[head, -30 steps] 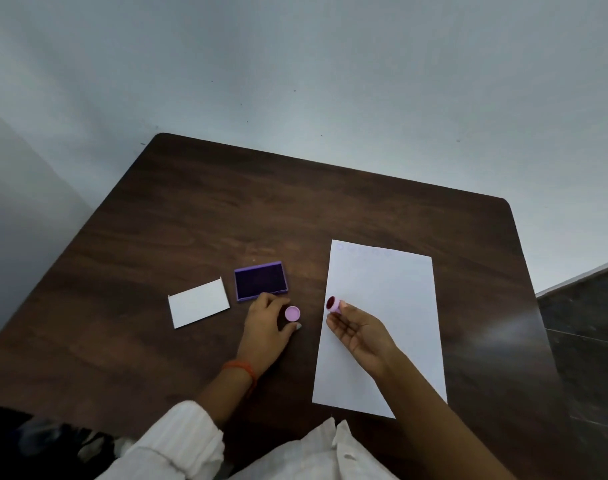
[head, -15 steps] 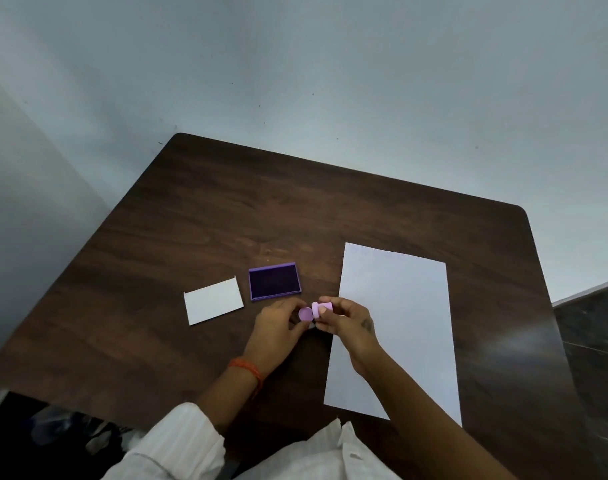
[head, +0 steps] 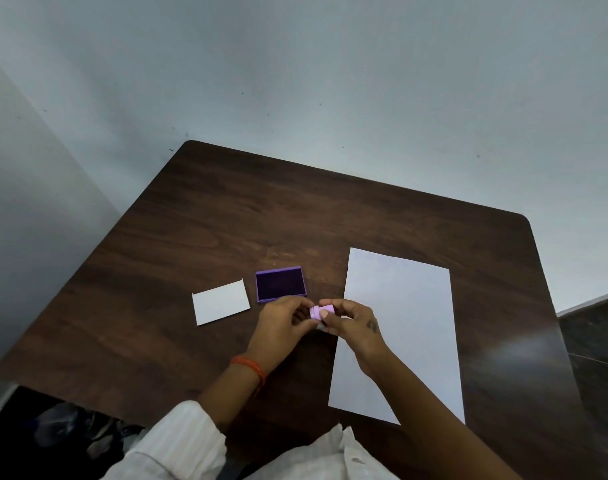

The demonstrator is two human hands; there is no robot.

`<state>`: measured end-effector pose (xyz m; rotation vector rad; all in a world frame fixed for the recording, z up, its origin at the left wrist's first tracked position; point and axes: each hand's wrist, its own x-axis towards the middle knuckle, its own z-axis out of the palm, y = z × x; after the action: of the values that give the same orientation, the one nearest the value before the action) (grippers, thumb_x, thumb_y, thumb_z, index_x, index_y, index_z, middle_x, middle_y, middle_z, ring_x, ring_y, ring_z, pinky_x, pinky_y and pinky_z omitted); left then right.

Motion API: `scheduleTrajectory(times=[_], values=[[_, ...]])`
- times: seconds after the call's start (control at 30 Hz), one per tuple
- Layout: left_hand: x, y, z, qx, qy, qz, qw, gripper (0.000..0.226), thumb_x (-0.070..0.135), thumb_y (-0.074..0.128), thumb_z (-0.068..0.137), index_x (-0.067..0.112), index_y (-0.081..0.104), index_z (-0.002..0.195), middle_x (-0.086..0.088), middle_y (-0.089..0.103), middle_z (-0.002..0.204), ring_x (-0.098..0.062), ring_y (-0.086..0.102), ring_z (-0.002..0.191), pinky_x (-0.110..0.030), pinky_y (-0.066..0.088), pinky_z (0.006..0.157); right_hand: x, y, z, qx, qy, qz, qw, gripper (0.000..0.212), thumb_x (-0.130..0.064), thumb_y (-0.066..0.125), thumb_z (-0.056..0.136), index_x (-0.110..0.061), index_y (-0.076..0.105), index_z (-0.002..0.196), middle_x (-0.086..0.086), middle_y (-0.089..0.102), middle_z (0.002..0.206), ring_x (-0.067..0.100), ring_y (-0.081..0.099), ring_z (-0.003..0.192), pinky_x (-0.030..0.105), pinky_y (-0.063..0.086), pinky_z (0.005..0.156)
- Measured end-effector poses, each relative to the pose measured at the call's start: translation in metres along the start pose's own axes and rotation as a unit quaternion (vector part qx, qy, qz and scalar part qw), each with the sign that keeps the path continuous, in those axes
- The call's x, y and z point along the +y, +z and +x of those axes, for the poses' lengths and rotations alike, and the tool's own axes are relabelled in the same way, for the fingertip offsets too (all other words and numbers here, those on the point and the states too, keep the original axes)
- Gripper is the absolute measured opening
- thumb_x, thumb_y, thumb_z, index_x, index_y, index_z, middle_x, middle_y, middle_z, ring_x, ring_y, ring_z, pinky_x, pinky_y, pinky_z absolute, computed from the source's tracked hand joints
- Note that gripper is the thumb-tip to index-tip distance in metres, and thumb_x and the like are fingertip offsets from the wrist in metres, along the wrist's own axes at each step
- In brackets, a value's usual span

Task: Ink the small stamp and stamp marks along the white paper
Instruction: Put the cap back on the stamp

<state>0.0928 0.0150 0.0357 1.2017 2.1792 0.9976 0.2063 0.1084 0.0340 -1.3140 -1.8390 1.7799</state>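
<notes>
Both hands meet over the small stamp [head: 320, 312], a stubby pink cylinder held sideways just above the worktop [head: 226, 216]: the right hand [head: 356, 325] pinches its right end between thumb and fingertips, and the left hand [head: 284, 320] closes on its left end, where a paler ring looks like a cap or a seam, though which part each grip has I cannot tell for sure. The stamp sits in the gap between the ink pad [head: 280, 284] and the left edge of the white paper [head: 399, 327], near the middle of the worktop. It looks like light, hard plastic, smooth and short enough to slip or roll, so it should be pinched firmly around the barrel, with fingers kept off the inked face, which would smear. The ink pad lies open just beyond the left hand, its dark purple surface bare. Farther left lies a small white card [head: 221, 302], well clear of the work. The paper stretches from near to far on the right, with faint marks along its far edge, too pale to read. Nothing stands between the hands and the pad or the paper; only the thin, loose sheet may shift under pressing
</notes>
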Motion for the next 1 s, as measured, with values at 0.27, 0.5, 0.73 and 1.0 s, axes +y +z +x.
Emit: scheduleTrajectory(times=[0.27,0.5,0.73,1.0], values=[[0.0024,-0.0011,-0.0005,-0.008,0.012,0.021,1.0,0.025,0.024,0.068,0.078,0.016,0.064,0.102,-0.004,0.068,0.101,-0.004,0.053,0.084,-0.003,0.035,0.071,0.0016,-0.0027,0.0015,-0.025,0.026,0.024,0.999,0.025,-0.02,0.068,0.081,-0.005,0.068,0.101,0.018,0.07,0.102,0.024,0.069,0.089,0.036,0.057,0.086],[0.0026,-0.003,-0.0008,-0.004,0.025,0.021,0.999,0.028,0.026,0.069,0.077,0.017,0.064,0.103,-0.004,0.068,0.102,-0.002,0.053,0.086,-0.003,0.034,0.07,-0.0033,-0.006,0.0009,-0.041,0.054,0.053,0.996,0.032,-0.032,0.065,0.082,-0.006,0.067,0.099,0.015,0.072,0.097,0.021,0.071,0.082,0.026,0.059,0.073],[0.0007,-0.0046,-0.0005,0.0,0.024,0.025,0.999,0.03,0.027,0.071,0.075,0.017,0.065,0.102,-0.003,0.069,0.1,-0.004,0.055,0.086,-0.005,0.036,0.072,-0.004,-0.0099,-0.0028,-0.049,0.018,0.103,0.993,0.023,-0.014,0.067,0.082,-0.004,0.066,0.102,0.012,0.071,0.094,0.017,0.072,0.078,0.021,0.059,0.07],[0.0008,-0.0053,-0.0002,0.009,0.021,0.022,0.999,0.029,0.027,0.071,0.075,0.017,0.065,0.102,-0.003,0.07,0.1,-0.003,0.055,0.085,-0.003,0.035,0.073,-0.0061,-0.0089,-0.005,-0.056,0.034,0.127,0.99,0.031,-0.016,0.067,0.081,-0.008,0.061,0.111,0.012,0.068,0.106,0.024,0.07,0.091,0.024,0.058,0.074]])
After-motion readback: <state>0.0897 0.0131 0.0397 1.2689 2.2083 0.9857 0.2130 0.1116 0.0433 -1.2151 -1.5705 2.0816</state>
